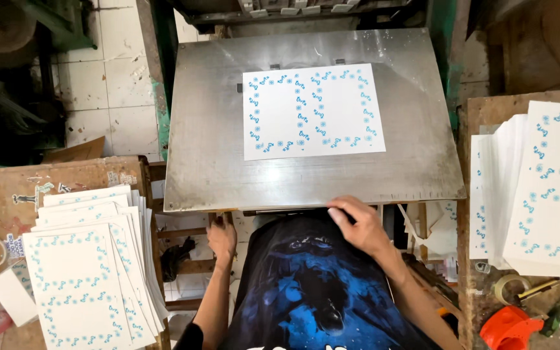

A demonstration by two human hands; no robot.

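Note:
A white sheet printed with blue border patterns [312, 111] lies flat on a slanted metal plate [209, 162] of a press. My left hand [221, 236] sits just under the plate's near edge, fingers curled, at a wooden frame. My right hand [358, 223] rests near the same edge at the middle, above my dark blue shirt, fingers bent and holding nothing that I can see.
A fanned stack of printed sheets [92, 279] lies on a wooden table at the left. A taller stack of the same sheets [539, 188] stands at the right. Tape rolls [510, 288] and an orange object [507, 327] sit at the lower right.

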